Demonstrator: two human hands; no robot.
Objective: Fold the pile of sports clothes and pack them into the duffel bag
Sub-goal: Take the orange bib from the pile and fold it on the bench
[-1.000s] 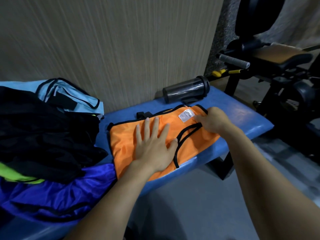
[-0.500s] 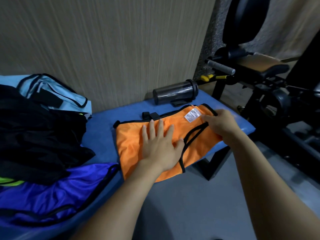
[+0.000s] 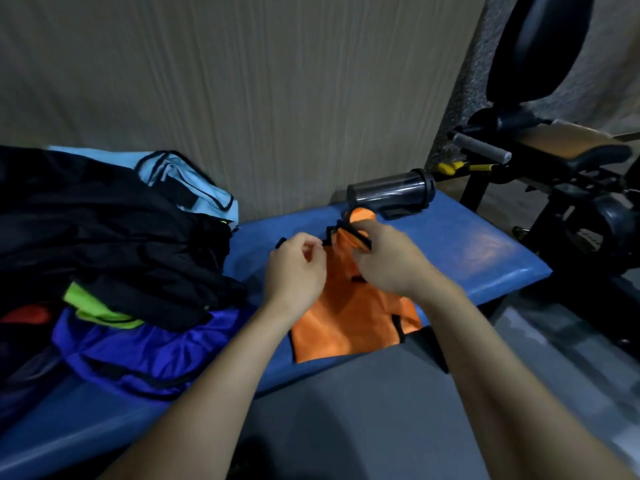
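Orange vest [image 3: 349, 320] with black trim lies on the blue bench [image 3: 460, 247], its lower part draped toward the near edge and its top end lifted off the padding. From my remote seat I see both bare hands up at that top end. My left hand [image 3: 294, 268] has its fingers curled, and they seem to pinch the black trim at the vest's upper left corner. My right hand [image 3: 388, 261] grips the bunched orange fabric and black edging just beside it, thumb and fingers closed round the cloth. The two hands sit close together, nearly touching.

To the left on the same bench I see the pile of clothes [image 3: 114, 244]: black garments on top, a lime-green piece [image 3: 93, 306] poking out beneath, a blue shiny garment [image 3: 145, 348] at the front, and a light-blue vest [image 3: 187, 181] against the wall behind. A clear shaker bottle [image 3: 391, 190] lies on its side at the back of the bench, just behind the vest's raised end. A black exercise machine [image 3: 571, 168] stands at right.
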